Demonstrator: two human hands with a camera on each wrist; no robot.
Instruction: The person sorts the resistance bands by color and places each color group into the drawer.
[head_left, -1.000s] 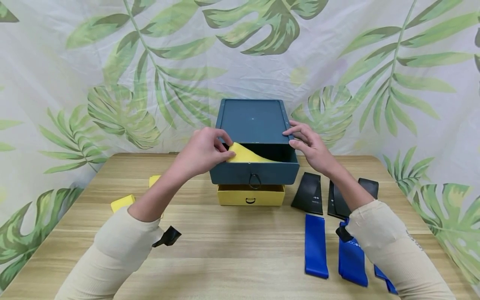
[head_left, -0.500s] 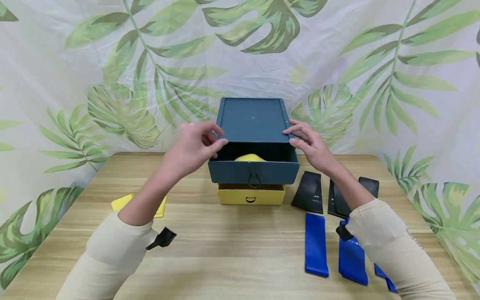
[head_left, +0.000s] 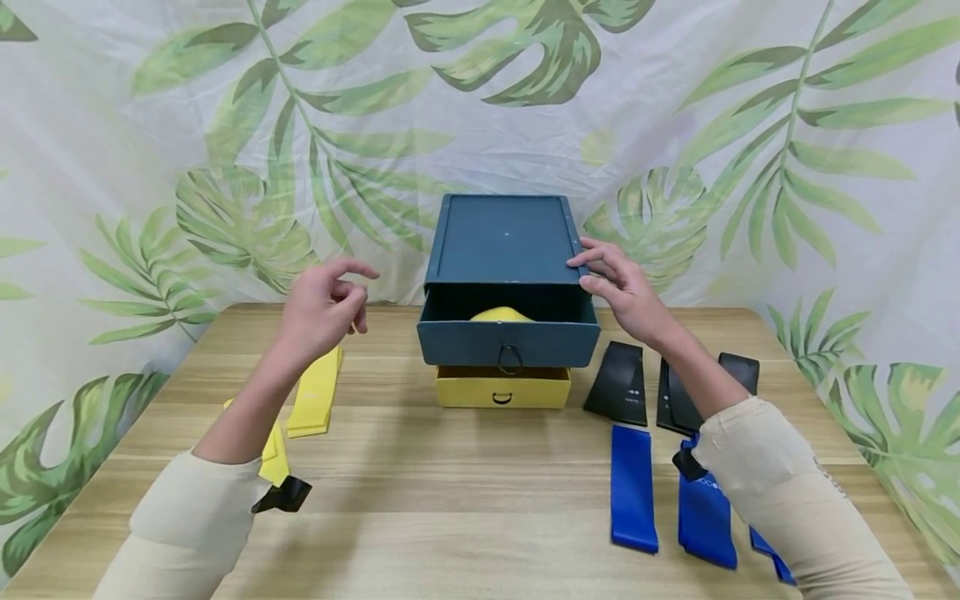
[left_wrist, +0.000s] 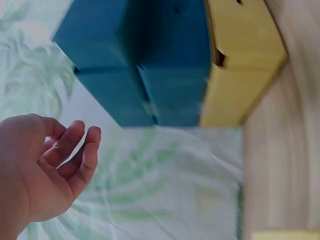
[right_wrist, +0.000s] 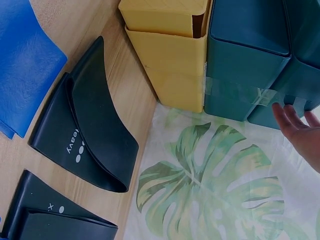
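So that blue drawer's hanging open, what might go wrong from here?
The yellow band bulges up inside the open blue drawer and might snag if that's pushed in. With the right hand at only one side of the blue box, a knock could shift it. The black tab on the left sleeve looks close to the yellow bands and may drag one.

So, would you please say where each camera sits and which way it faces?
Head: on the person's head, facing forward and down at the drawer stack; left hand, right hand and sleeves show.
Left wrist: worn there, facing the drawer stack's left side; the left hand shows.
Right wrist: worn there, facing its right side and black bands; the right hand shows.
Head and right wrist share the black bands.
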